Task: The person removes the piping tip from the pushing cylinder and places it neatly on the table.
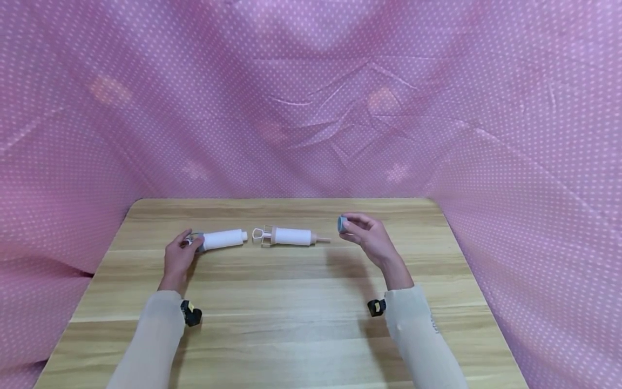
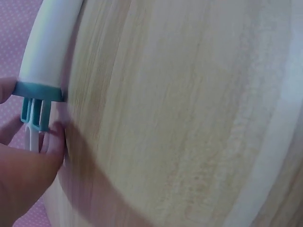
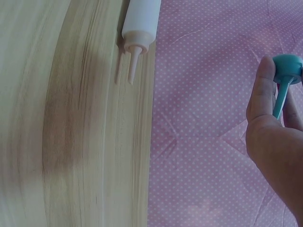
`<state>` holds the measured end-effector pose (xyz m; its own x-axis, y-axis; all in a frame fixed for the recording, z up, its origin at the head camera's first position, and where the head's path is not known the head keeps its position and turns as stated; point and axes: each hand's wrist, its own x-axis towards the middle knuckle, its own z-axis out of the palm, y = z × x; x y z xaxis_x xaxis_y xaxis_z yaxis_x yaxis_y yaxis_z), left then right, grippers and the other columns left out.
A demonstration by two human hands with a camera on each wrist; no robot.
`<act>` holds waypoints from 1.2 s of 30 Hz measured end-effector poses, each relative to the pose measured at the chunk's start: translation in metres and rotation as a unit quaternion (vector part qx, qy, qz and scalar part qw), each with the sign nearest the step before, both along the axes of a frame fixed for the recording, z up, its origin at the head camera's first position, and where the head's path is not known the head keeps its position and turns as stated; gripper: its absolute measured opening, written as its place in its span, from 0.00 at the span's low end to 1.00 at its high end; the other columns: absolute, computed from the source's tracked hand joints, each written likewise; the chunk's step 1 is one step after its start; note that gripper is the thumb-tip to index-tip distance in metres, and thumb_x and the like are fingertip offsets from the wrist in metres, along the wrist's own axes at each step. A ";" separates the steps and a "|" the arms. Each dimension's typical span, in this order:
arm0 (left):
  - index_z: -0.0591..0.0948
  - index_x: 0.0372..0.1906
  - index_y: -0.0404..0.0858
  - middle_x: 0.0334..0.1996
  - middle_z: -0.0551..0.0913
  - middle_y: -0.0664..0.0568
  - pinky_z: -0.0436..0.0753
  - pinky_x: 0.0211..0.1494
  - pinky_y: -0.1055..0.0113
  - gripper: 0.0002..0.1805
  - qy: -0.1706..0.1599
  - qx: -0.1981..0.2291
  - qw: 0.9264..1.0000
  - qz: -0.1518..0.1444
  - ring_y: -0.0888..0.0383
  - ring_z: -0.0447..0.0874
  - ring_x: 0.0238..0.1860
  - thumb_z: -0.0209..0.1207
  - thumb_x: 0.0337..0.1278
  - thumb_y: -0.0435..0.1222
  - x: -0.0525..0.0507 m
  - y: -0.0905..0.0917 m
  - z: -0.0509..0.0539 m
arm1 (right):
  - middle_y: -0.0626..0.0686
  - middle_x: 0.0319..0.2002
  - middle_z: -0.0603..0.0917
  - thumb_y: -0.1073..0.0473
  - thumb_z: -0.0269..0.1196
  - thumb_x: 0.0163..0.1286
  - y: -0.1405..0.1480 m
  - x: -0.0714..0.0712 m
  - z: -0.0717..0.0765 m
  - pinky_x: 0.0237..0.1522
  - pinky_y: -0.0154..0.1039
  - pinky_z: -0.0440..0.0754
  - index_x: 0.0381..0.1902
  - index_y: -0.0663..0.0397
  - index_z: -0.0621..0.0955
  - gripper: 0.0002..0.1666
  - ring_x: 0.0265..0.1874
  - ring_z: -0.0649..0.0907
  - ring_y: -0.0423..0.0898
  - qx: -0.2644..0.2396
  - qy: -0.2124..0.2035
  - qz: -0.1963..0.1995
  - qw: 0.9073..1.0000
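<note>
At the left of the table, my left hand (image 1: 180, 256) grips the teal handle end of a white-barrelled plunger syringe (image 1: 222, 239). In the left wrist view its teal collar (image 2: 38, 91) sits between thumb and fingers, beside the plunger loop. The barrel's bare threaded neck (image 1: 245, 236) points right. My right hand (image 1: 374, 240), raised over the table's right side, pinches a teal nozzle cap (image 1: 342, 224). From that cap a thin spout (image 3: 282, 97) runs back toward the palm in the right wrist view.
Between the hands lies a second syringe (image 1: 293, 236) with beige fittings, its slim nozzle (image 1: 323, 240) pointing right and its plunger loop (image 1: 257, 234) close to the first syringe's neck. A pink dotted cloth (image 1: 311, 135) hangs behind and beside the wooden table (image 1: 291, 319).
</note>
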<state>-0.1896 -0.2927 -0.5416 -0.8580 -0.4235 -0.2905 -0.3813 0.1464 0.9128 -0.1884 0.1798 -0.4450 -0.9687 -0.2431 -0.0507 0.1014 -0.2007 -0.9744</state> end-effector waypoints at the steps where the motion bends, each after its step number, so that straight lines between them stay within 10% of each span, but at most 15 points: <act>1: 0.64 0.78 0.46 0.73 0.63 0.40 0.73 0.68 0.63 0.36 -0.002 -0.012 1.000 -0.003 0.50 0.62 0.67 0.61 0.70 0.48 0.000 0.000 0.001 | 0.57 0.46 0.81 0.70 0.59 0.74 0.000 0.000 0.000 0.57 0.46 0.83 0.61 0.78 0.73 0.21 0.41 0.84 0.48 0.001 0.000 0.001 1.000; 11: 0.67 0.76 0.43 0.78 0.58 0.42 0.57 0.78 0.47 0.37 0.064 -0.082 0.995 0.002 0.43 0.57 0.75 0.61 0.68 0.53 0.007 -0.002 0.012 | 0.58 0.47 0.80 0.68 0.60 0.75 -0.001 -0.002 0.001 0.57 0.48 0.82 0.61 0.77 0.73 0.22 0.43 0.84 0.49 0.012 0.006 0.009 1.000; 18: 0.76 0.68 0.33 0.75 0.63 0.37 0.53 0.78 0.42 0.30 0.155 -0.181 0.970 -0.033 0.38 0.55 0.75 0.64 0.67 0.44 0.006 0.007 0.021 | 0.60 0.48 0.80 0.66 0.61 0.75 -0.003 -0.002 0.006 0.57 0.49 0.83 0.61 0.75 0.74 0.22 0.44 0.84 0.49 0.028 0.004 0.012 1.000; 25: 0.77 0.66 0.33 0.72 0.65 0.36 0.57 0.74 0.34 0.27 0.216 -0.221 0.943 -0.121 0.36 0.57 0.73 0.64 0.67 0.40 0.003 0.025 0.037 | 0.57 0.46 0.81 0.63 0.62 0.75 -0.007 -0.005 0.014 0.52 0.46 0.85 0.59 0.72 0.75 0.21 0.43 0.83 0.48 0.067 0.014 0.029 0.997; 36: 0.74 0.69 0.35 0.69 0.69 0.36 0.75 0.62 0.35 0.28 0.223 -0.192 0.928 -0.228 0.31 0.72 0.62 0.62 0.69 0.42 0.004 0.072 0.074 | 0.54 0.44 0.83 0.64 0.63 0.74 -0.012 -0.006 0.032 0.47 0.42 0.85 0.59 0.70 0.77 0.20 0.43 0.83 0.47 0.097 0.032 0.042 0.994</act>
<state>-0.1860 -0.2207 -0.4678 -0.9721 0.0135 0.2342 0.2033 0.5467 0.8123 -0.1944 0.1680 -0.4132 -0.9482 -0.3148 -0.0431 0.0463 -0.0025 -0.9989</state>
